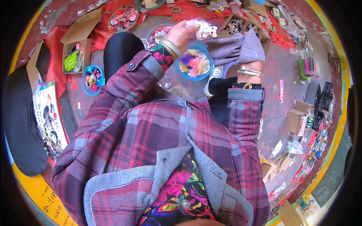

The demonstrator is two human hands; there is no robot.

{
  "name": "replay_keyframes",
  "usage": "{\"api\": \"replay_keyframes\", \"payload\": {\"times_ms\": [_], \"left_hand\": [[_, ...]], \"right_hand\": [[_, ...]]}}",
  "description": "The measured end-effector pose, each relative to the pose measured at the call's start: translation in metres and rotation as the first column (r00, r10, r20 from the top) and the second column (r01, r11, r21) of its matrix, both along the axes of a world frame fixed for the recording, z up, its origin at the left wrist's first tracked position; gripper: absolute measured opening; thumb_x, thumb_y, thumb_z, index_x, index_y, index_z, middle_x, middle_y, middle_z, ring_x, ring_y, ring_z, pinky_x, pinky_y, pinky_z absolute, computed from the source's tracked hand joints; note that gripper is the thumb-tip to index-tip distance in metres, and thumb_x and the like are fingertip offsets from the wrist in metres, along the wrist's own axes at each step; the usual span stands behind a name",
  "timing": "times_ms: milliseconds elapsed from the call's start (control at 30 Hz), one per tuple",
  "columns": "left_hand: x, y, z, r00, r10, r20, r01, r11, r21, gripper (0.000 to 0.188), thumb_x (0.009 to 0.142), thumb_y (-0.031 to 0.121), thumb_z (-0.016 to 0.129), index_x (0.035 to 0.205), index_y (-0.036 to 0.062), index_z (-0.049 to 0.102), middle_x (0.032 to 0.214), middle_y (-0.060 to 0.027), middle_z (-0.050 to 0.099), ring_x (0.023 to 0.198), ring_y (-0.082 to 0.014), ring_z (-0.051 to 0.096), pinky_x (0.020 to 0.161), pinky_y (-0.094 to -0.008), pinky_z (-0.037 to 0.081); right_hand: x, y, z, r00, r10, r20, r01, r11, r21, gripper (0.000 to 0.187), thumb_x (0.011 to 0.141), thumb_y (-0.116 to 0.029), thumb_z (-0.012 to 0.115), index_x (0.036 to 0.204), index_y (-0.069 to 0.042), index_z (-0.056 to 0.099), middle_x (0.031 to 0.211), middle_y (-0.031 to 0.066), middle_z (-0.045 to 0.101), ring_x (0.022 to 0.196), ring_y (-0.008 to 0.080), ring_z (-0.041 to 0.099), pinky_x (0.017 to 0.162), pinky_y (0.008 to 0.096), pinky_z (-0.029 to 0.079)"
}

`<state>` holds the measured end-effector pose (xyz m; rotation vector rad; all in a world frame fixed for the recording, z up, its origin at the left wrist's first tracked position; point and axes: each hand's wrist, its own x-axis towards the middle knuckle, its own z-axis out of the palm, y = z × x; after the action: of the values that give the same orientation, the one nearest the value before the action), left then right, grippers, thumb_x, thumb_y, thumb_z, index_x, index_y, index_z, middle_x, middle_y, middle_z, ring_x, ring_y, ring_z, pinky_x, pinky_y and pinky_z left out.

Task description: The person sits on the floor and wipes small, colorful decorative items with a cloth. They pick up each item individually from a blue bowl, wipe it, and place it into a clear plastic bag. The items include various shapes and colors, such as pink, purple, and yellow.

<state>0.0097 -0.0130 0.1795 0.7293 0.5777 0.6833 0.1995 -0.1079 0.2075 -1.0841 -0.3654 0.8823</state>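
White bear figure [208, 31], one, with pale netting [194, 22] beside its body; held in the left hand [180, 37], near the far rim of a central blue basin [193, 78] of feathery pieces [194, 62]. Left grip drawn together, thumb and fingers pinching the figure's left end. Right hand [252, 51] sheathed in grey plush cloth [224, 48] with finger-like strips; degree of closure, and any hold beneath, impossible to tell.

Counts: round basins, at least five, including one at left with a blue rim [93, 93]; cardboard boxes [81, 26], at least three, at left, at right and beyond the right hand; white shoe [211, 83], one, just below the central basin.

Orientation: face to the right, away from the left fingers; long axis roughly level, left to right.

Edges and room: narrow gap between figure and grey plush cloth; basins close around the left hand; broad bare floor [273, 109] to the right of the right forearm, as far as a green and pink stack [311, 67].
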Motion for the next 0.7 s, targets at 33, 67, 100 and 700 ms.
{"api": "replay_keyframes", "payload": {"times_ms": [33, 67, 100, 700], "left_hand": [[0.001, 0.005, -0.014, 0.997, 0.024, -0.073, -0.022, 0.999, 0.025, 0.026, 0.083, 0.010, 0.054, 0.106, 0.0003, 0.049, 0.100, -0.0103, 0.058, 0.089, -0.0175, 0.058, 0.078, -0.0308, 0.047], [0.000, 0.005, -0.024, 0.988, 0.030, -0.149, -0.025, 0.999, 0.031, 0.025, 0.082, 0.008, 0.054, 0.104, -0.0005, 0.048, 0.095, -0.0110, 0.058, 0.087, -0.0179, 0.058, 0.075, -0.0294, 0.049], [-0.001, 0.009, -0.047, 0.963, -0.011, -0.268, 0.042, 0.993, 0.112, 0.024, 0.082, 0.008, 0.055, 0.103, -0.0010, 0.048, 0.094, -0.0106, 0.058, 0.085, -0.0180, 0.058, 0.073, -0.0288, 0.049], [-0.011, -0.020, -0.256, 0.130, 0.046, -0.990, 0.653, 0.747, 0.121, 0.035, 0.076, 0.017, 0.056, 0.108, 0.0023, 0.053, 0.107, -0.0197, 0.055, 0.100, -0.0322, 0.053, 0.086, -0.0360, 0.042]], "right_hand": [[-0.001, -0.005, 0.005, 0.999, -0.028, -0.022, 0.029, 0.999, 0.046, 0.022, 0.089, -0.023, 0.044, 0.093, -0.004, 0.054, 0.079, 0.0099, 0.058, 0.068, 0.0217, 0.056, 0.059, 0.0335, 0.047], [-0.005, -0.010, 0.011, 0.999, -0.014, -0.041, 0.013, 1.000, -0.002, 0.021, 0.088, -0.022, 0.045, 0.094, -0.004, 0.053, 0.080, 0.0096, 0.057, 0.069, 0.0217, 0.056, 0.059, 0.0338, 0.048], [-0.010, -0.015, 0.018, 0.998, 0.000, -0.060, -0.003, 0.999, -0.049, 0.020, 0.088, -0.022, 0.046, 0.094, -0.004, 0.053, 0.080, 0.0094, 0.057, 0.069, 0.0216, 0.056, 0.059, 0.0341, 0.048], [-0.010, -0.020, 0.001, 0.987, 0.052, -0.152, -0.053, 0.999, -0.007, 0.028, 0.087, -0.019, 0.049, 0.103, 0.003, 0.054, 0.097, 0.0128, 0.059, 0.090, 0.0229, 0.057, 0.078, 0.0328, 0.047]]}}
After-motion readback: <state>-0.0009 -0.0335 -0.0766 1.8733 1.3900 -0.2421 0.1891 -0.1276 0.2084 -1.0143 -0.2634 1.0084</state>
